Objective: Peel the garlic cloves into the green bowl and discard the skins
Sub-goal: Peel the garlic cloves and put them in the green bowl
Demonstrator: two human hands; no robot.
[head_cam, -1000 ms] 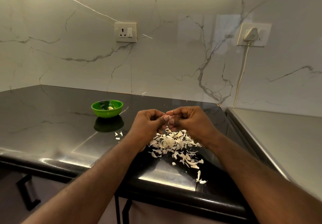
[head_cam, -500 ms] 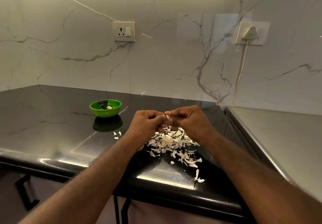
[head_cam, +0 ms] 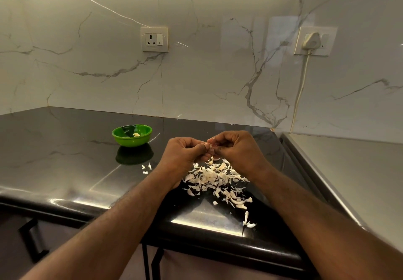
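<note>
both forearms reach in from the bottom edge and meet above the black tabletop (head_cam: 65,160). the left hand (head_cam: 185,155) and the right hand (head_cam: 238,151) are held knuckles-up and touch at the fingertips. the fingers (head_cam: 204,147) of both hands are curled tight and pinch a small garlic clove (head_cam: 213,148) between them. the clove is almost wholly hidden, with only a pale sliver of skin (head_cam: 214,138) showing at the right thumb tip. compared with a second ago the hands are in nearly the same spot and the same closed pinch. the loose skins look unchanged. the pile of skins (head_cam: 216,177) lies on the tabletop directly under the hands and trails toward the front edge. a few stray flakes (head_cam: 146,168) lie to the left, between the pile and the bowl. the green bowl (head_cam: 122,140) stands well apart, to the left and behind the hands. one peeled clove (head_cam: 136,134) lies in it, as it did before.
</note>
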